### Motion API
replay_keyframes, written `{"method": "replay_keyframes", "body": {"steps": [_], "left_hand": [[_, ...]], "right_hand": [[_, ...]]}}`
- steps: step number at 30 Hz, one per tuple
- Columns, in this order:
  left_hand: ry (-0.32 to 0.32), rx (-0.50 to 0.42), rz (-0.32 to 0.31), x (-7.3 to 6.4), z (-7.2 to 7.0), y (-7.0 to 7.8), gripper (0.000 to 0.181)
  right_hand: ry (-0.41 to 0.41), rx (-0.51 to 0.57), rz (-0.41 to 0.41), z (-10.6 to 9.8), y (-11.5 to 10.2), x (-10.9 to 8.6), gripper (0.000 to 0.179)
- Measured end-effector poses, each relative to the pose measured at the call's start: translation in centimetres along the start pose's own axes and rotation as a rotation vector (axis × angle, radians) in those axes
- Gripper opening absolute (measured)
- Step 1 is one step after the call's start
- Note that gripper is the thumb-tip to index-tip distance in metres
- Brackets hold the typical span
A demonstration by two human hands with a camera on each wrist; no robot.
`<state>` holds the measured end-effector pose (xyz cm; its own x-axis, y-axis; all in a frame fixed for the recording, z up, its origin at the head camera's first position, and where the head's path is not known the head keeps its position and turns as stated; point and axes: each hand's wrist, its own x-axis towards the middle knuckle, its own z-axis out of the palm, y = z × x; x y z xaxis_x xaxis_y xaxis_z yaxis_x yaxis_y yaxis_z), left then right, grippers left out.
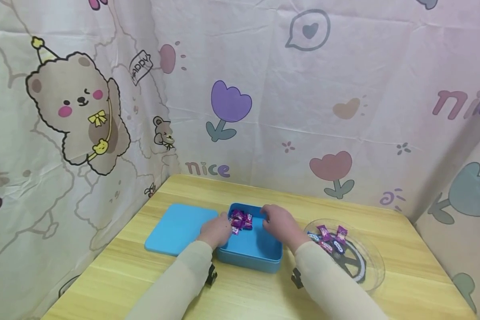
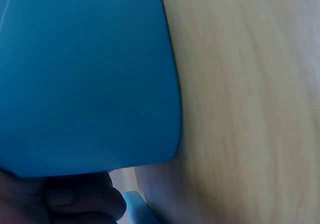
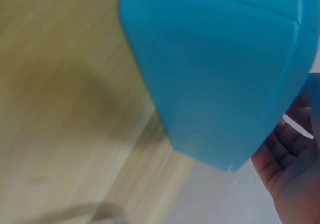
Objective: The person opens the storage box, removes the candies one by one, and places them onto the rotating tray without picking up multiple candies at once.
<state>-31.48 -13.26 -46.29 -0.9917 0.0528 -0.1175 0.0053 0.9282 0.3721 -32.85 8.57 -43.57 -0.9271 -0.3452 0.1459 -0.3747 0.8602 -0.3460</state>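
Note:
A blue rectangular box (image 1: pixel 248 261) stands uncovered on the table. Several purple-wrapped candies (image 1: pixel 238 219) lie bunched in its far left corner. My left hand (image 1: pixel 216 230) grips the box's left side, its curled fingers (image 2: pixel 87 196) showing at the wall in the left wrist view. At the opposite side, my right hand (image 1: pixel 282 226) holds the right rim, fingers bent over it. In the right wrist view the palm (image 3: pixel 295 166) faces the box wall, and part of the hand is hidden behind the box.
A flat blue lid (image 1: pixel 180 229) lies left of the box. On the right, partly under my right sleeve, is a clear round tray (image 1: pixel 374 266) with several purple and dark wrapped candies (image 1: pixel 338 246). Printed curtains (image 1: pixel 272 133) hang along the table's back and sides.

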Motion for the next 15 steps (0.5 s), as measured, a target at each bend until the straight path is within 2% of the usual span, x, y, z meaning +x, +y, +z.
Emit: {"method": "replay_keyframes", "body": {"steps": [4, 7, 15], "left_hand": [[0.012, 0.003, 0.002, 0.0, 0.0, 0.0, 0.055], [0.014, 0.004, 0.003, 0.1, 0.0, 0.0, 0.056], [0.003, -0.009, -0.02, 0.2, 0.2, 0.0, 0.058]], "right_hand": [[-0.069, -0.003, -0.036, 1.1, -0.7, 1.1, 0.036], [-0.119, -0.004, -0.03, 1.9, -1.1, 1.6, 0.042], [-0.158, -0.026, 0.03, 3.1, -2.5, 2.8, 0.045]]}}
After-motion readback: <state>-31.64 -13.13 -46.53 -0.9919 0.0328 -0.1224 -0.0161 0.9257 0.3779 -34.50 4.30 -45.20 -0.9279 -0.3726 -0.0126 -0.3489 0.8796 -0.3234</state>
